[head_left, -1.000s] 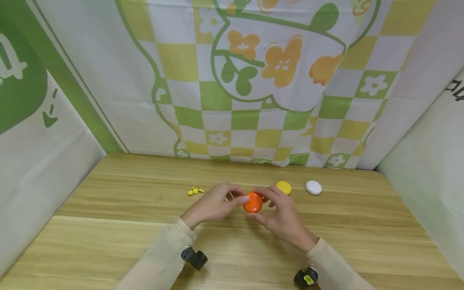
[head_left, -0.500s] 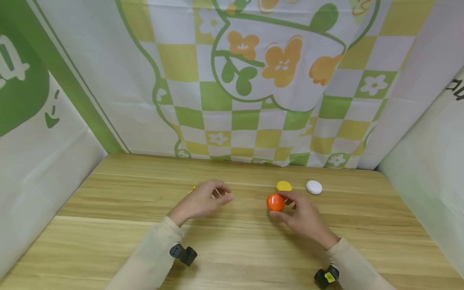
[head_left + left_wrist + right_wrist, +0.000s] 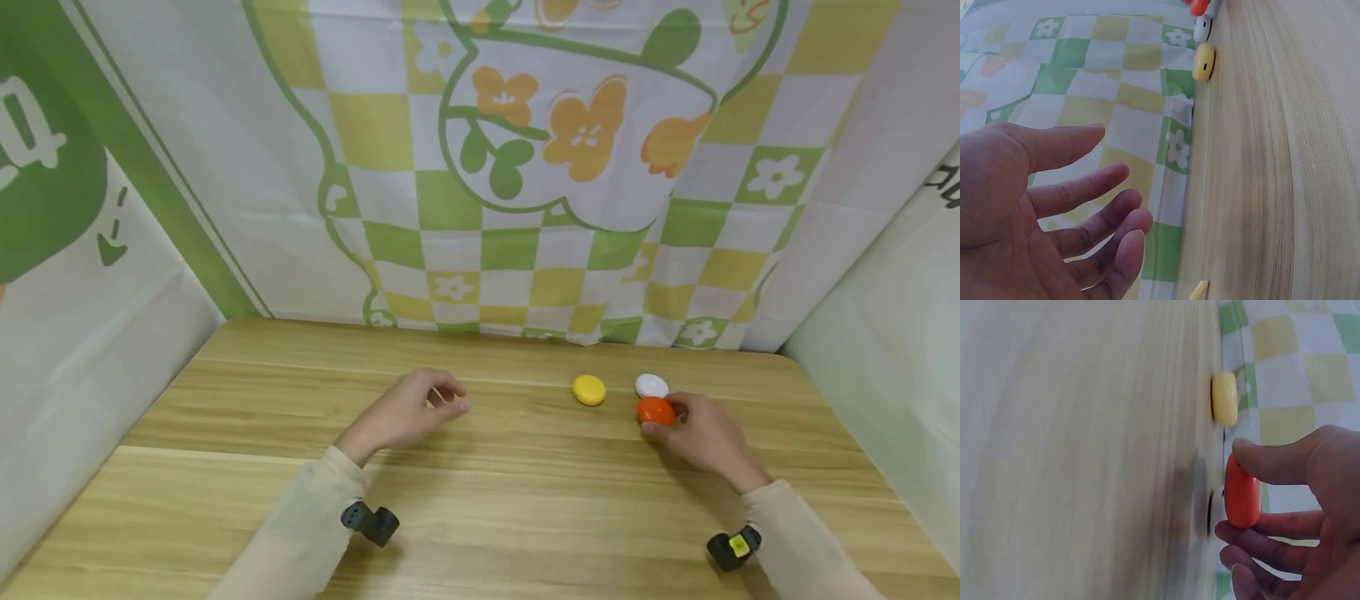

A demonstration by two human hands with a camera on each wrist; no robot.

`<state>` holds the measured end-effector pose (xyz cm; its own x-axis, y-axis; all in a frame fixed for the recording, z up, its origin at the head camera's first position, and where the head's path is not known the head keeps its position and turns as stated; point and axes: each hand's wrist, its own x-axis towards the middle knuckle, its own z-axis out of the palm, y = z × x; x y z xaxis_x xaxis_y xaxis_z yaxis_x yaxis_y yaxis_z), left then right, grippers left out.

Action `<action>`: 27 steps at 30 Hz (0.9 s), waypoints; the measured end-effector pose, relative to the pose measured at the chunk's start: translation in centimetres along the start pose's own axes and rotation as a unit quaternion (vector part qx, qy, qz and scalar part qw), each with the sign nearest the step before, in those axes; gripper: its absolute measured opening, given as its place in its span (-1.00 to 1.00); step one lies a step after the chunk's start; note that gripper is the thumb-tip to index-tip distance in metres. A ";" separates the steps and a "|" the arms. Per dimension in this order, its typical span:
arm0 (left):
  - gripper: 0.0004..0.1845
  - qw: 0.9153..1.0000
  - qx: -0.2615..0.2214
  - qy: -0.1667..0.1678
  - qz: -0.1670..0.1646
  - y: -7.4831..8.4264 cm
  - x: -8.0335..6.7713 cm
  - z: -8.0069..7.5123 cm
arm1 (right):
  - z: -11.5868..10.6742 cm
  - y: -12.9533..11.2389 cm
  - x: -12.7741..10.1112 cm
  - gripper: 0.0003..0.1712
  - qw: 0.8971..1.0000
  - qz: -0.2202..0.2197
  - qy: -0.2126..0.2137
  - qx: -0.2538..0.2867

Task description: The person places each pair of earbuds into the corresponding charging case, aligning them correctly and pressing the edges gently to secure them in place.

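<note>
My right hand (image 3: 705, 437) pinches a glossy orange round case (image 3: 656, 412) on edge between thumb and fingertips. It is close in front of a similar white round case (image 3: 651, 385), overlapping its near edge in the head view. In the right wrist view the orange case (image 3: 1242, 494) partly hides the white one (image 3: 1217, 512). To the left lies a yellow round case (image 3: 588, 390); a small dark slot shows on its side in the left wrist view. My left hand (image 3: 408, 412) hovers over the table, fingers loosely bent, holding nothing.
A small yellow piece (image 3: 1199, 290) peeks in at the bottom of the left wrist view; the left hand hides it in the head view. Behind the wooden table (image 3: 480, 525) hangs a checked cloth (image 3: 510, 250), with white panels at both sides.
Both hands were at the orange case; the left let go and drew back to the left. The right hand carried the case rightward, past the yellow case to the white one.
</note>
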<state>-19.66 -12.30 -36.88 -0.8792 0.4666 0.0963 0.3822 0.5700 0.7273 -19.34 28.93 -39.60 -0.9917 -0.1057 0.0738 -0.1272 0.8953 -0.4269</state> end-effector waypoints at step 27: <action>-0.70 1.000 -0.003 -0.001 -0.023 -0.3 -0.5 -0.3 | -0.3 -0.8 0.5 -0.28 1.000 -0.009 0.013 -0.021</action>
<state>-19.43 -12.97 -36.95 -0.8951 0.4416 0.0617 0.3400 0.5865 0.7351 -19.74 28.28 -39.00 -0.9883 -0.1102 0.1052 -0.1428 0.9105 -0.3881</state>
